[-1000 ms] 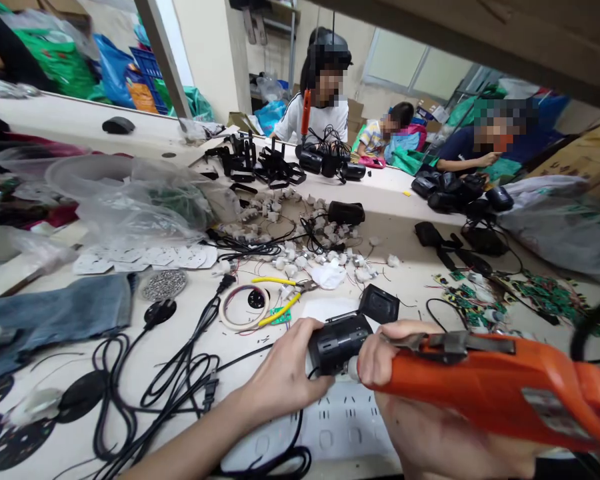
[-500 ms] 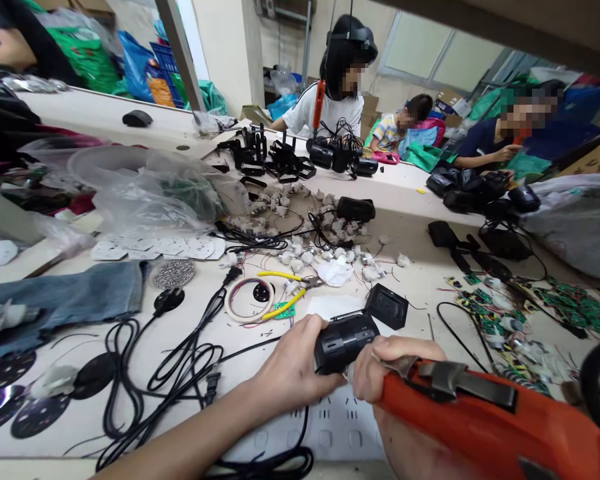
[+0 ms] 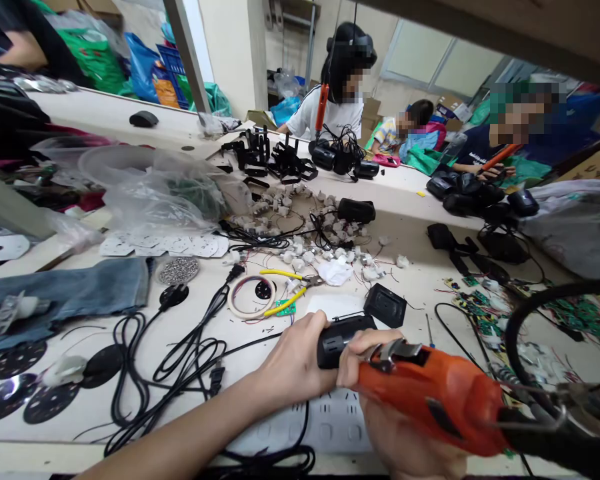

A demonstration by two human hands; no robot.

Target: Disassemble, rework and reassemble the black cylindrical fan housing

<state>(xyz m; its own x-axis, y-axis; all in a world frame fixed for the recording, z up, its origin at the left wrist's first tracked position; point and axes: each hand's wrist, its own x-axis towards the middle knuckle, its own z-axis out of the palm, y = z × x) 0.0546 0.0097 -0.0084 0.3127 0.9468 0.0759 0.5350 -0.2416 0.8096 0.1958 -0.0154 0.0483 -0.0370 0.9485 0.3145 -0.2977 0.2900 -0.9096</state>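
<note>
My left hand (image 3: 297, 353) is wrapped round a black plastic housing (image 3: 336, 339) and steadies it over the bench. An orange electric screwdriver (image 3: 430, 383) lies in my right hand (image 3: 405, 437), its front end against the near side of the housing. My fingers hide the screwdriver's tip. Just behind the housing is a black square cover (image 3: 386, 305). To the left, yellow-handled pliers (image 3: 286, 308) rest across a tape roll (image 3: 236, 308) and a small green circuit board. A white power strip (image 3: 325, 427) lies below my hands.
Coiled black power cords (image 3: 173, 380) spread on the left, near a dish of screws (image 3: 179, 270) and black discs (image 3: 50, 403). White sockets with wires (image 3: 300, 250) are piled behind. Circuit boards (image 3: 490, 313) crowd the right. Other people sit across the bench.
My right hand and the screwdriver have shifted left and turned, bringing the tool's rear end and dark cable into view. My left hand still holds the housing in about the same place.
</note>
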